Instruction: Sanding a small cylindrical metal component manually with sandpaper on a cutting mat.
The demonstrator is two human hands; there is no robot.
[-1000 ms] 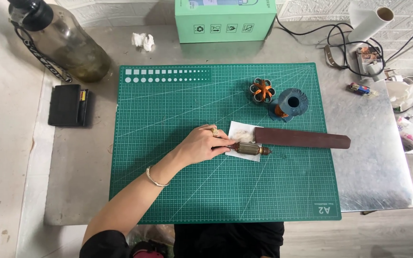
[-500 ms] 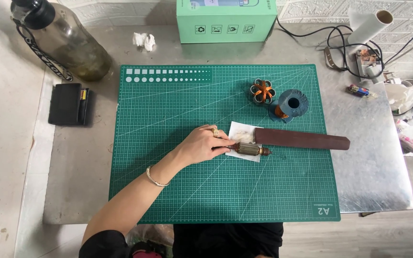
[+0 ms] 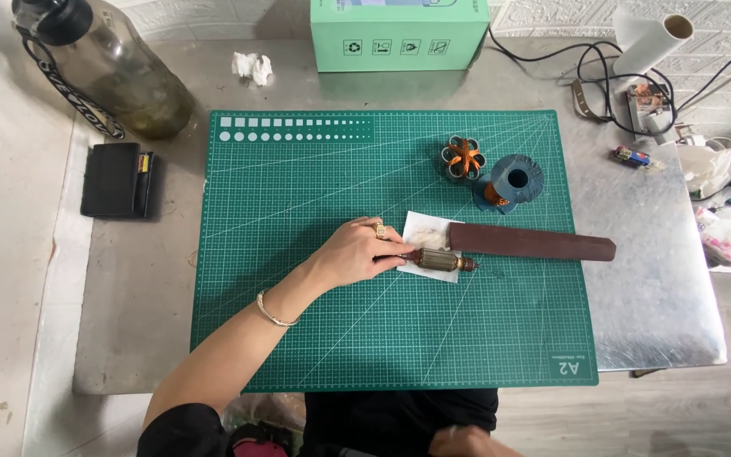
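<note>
The small cylindrical motor armature with copper windings and a thin steel shaft [image 3: 442,260] looks dense for its size and rigid, so it probably feels heavy and rolls easily; the wound core gives the surest hold, while the fine wire likely scratches easily. It is brownish, ribbed along its length, and lies across a small white square of paper [image 3: 427,233] near the middle of the green gridded cutting mat [image 3: 315,195]. The left hand [image 3: 357,254] pinches its near shaft end with closed fingertips. The right hand [image 3: 467,442] sits at the bottom edge; I cannot tell its state. A long dark brown flat strip [image 3: 535,244] lies just beside the armature. 2 wound parts sit further back.
</note>
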